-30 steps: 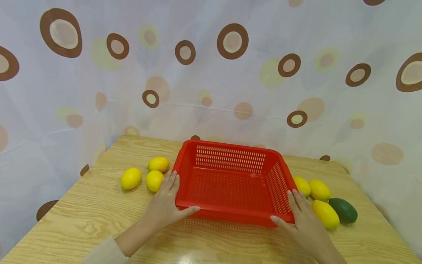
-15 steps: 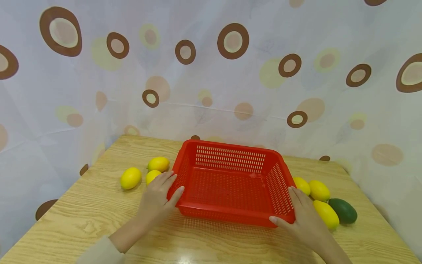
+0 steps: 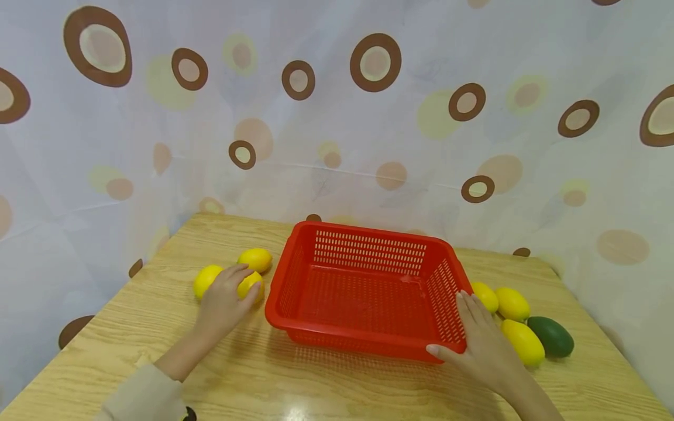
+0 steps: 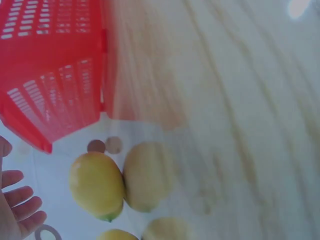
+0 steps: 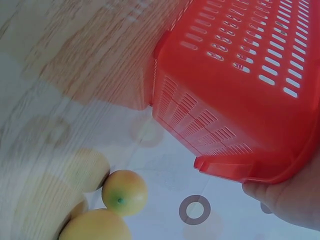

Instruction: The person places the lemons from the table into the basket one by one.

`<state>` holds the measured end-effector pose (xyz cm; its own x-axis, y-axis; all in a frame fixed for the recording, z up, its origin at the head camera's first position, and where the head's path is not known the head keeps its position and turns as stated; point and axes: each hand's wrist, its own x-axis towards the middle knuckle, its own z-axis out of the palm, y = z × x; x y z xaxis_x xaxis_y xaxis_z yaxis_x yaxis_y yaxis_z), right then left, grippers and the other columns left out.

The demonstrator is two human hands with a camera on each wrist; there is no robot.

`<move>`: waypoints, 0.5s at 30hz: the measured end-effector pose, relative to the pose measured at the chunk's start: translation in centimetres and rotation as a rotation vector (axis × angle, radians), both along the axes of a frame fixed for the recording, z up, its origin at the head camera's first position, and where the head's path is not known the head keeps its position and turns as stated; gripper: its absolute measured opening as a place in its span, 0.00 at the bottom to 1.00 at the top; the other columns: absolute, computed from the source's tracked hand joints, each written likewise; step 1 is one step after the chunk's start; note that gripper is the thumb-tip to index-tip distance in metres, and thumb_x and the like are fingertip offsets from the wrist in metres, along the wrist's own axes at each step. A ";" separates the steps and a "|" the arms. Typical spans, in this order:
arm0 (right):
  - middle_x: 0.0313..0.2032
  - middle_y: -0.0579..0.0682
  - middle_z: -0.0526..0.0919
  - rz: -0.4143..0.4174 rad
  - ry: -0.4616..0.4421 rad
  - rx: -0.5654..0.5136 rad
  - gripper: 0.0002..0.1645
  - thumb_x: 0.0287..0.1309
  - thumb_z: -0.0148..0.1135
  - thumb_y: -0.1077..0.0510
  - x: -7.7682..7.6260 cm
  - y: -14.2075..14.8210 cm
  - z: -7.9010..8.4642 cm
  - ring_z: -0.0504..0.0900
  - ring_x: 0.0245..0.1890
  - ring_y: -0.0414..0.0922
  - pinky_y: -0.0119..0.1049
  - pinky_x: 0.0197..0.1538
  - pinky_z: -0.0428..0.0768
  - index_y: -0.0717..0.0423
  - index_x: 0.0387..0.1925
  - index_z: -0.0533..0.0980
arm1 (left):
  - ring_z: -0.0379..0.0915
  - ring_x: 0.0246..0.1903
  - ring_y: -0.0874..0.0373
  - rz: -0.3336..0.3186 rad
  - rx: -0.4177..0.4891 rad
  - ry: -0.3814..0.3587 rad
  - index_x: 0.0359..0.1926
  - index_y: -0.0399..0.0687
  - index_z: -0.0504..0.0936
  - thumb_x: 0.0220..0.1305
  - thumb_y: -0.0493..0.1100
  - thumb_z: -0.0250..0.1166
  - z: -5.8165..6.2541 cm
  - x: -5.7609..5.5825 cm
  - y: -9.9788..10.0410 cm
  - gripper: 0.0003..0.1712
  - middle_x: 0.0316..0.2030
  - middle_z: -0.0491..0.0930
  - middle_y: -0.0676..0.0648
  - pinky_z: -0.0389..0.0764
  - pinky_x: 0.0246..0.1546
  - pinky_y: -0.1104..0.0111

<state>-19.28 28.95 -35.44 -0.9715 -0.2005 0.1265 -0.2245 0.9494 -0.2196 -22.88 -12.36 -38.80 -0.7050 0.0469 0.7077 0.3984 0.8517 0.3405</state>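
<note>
The red plastic basket (image 3: pixel 363 345), with slotted walls, sits on the wooden table with nothing in it. My right hand (image 3: pixel 487 351) rests at its front right corner, straight fingers along the side rim and thumb on the front edge. My left hand (image 3: pixel 221 307) is over the lemons to the basket's left, fingers spread and slightly bent. One lemon (image 3: pixel 248 286) shows between its thumb and fingers. Another lemon (image 3: pixel 207 279) is partly behind the hand, and a third lemon (image 3: pixel 256 259) lies farther back. In the left wrist view, the fingers (image 4: pixel 22 195) are apart from the lemon (image 4: pixel 96 186).
Right of the basket lie two lemons (image 3: pixel 512 304), a larger yellow mango-like fruit (image 3: pixel 522 343) and a dark green oval fruit (image 3: pixel 550 337). A patterned curtain (image 3: pixel 337 117) hangs behind the table (image 3: pixel 326 392). A dark band (image 3: pixel 189 414) shows at the left sleeve.
My left hand has let go of the basket's left front corner and moved left to the lemons. My right hand stays at the basket's right corner.
</note>
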 end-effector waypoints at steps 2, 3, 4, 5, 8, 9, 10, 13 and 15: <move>0.69 0.68 0.50 0.002 -0.004 -0.002 0.67 0.46 0.57 0.26 0.0 0.0 0.0 0.50 0.67 0.65 0.68 0.62 0.56 0.71 0.68 0.46 | 0.77 0.45 0.40 0.006 0.001 -0.021 0.40 0.29 0.81 0.51 0.38 0.68 -0.2 -0.2 -0.4 0.17 0.41 0.82 0.35 0.78 0.47 0.52; 0.69 0.68 0.49 0.002 -0.006 -0.004 0.67 0.46 0.57 0.26 0.0 0.0 0.0 0.49 0.67 0.65 0.68 0.62 0.56 0.71 0.68 0.46 | 0.77 0.45 0.41 0.007 -0.001 -0.029 0.40 0.29 0.81 0.51 0.38 0.68 -0.4 -0.3 -0.5 0.17 0.41 0.82 0.35 0.78 0.47 0.52; 0.69 0.68 0.49 0.000 -0.009 -0.004 0.67 0.46 0.57 0.26 0.0 0.0 -0.1 0.49 0.67 0.66 0.68 0.62 0.55 0.71 0.68 0.45 | 0.77 0.45 0.41 0.009 -0.008 -0.038 0.40 0.29 0.81 0.51 0.39 0.68 -0.5 -0.4 -0.7 0.18 0.41 0.82 0.35 0.78 0.47 0.52; 0.69 0.69 0.49 -0.001 -0.011 -0.003 0.67 0.46 0.56 0.26 0.0 0.0 -0.1 0.49 0.67 0.66 0.68 0.62 0.55 0.72 0.68 0.45 | 0.77 0.45 0.40 0.009 -0.013 -0.050 0.41 0.29 0.81 0.51 0.40 0.69 -0.6 -0.5 -0.8 0.19 0.41 0.82 0.35 0.78 0.47 0.52; 0.69 0.69 0.48 -0.007 -0.020 -0.003 0.68 0.46 0.56 0.26 0.0 0.1 -0.2 0.48 0.67 0.66 0.67 0.63 0.54 0.72 0.68 0.45 | 0.77 0.45 0.40 0.015 -0.034 -0.095 0.41 0.29 0.80 0.51 0.43 0.69 -0.8 -0.7 -0.9 0.21 0.42 0.81 0.35 0.78 0.47 0.52; 0.69 0.69 0.48 -0.009 -0.022 -0.002 0.68 0.46 0.56 0.26 0.0 0.1 -0.2 0.48 0.67 0.66 0.67 0.63 0.54 0.72 0.68 0.45 | 0.76 0.45 0.40 0.020 -0.039 -0.114 0.42 0.29 0.80 0.51 0.44 0.69 -0.9 -0.8 -1.0 0.22 0.42 0.81 0.35 0.78 0.47 0.52; 0.69 0.69 0.48 -0.011 -0.023 0.000 0.68 0.46 0.56 0.26 0.0 0.1 -0.2 0.48 0.67 0.66 0.67 0.63 0.54 0.72 0.68 0.45 | 0.76 0.45 0.40 0.027 -0.046 -0.131 0.42 0.29 0.80 0.51 0.45 0.69 -0.9 -0.9 -1.0 0.23 0.43 0.80 0.35 0.78 0.47 0.51; 0.69 0.70 0.48 -0.013 -0.024 0.003 0.68 0.46 0.56 0.26 0.0 0.0 -0.2 0.48 0.67 0.66 0.67 0.63 0.53 0.72 0.68 0.45 | 0.75 0.46 0.40 0.048 -0.056 -0.174 0.44 0.29 0.79 0.52 0.46 0.69 -1.1 -1.2 -1.0 0.25 0.44 0.80 0.34 0.78 0.47 0.51; 0.69 0.69 0.49 -0.008 -0.019 0.007 0.67 0.46 0.56 0.26 0.0 0.0 -0.2 0.48 0.67 0.66 0.67 0.63 0.53 0.72 0.68 0.45 | 0.75 0.46 0.39 0.058 -0.061 -0.189 0.44 0.29 0.78 0.52 0.47 0.69 -1.2 -1.3 -1.0 0.26 0.44 0.79 0.34 0.78 0.46 0.51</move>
<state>-19.25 28.92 -35.63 -0.9753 -0.1935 0.1065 -0.2127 0.9526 -0.2174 -24.20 -13.33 -39.96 -0.8278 0.0411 0.5595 0.2817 0.8929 0.3512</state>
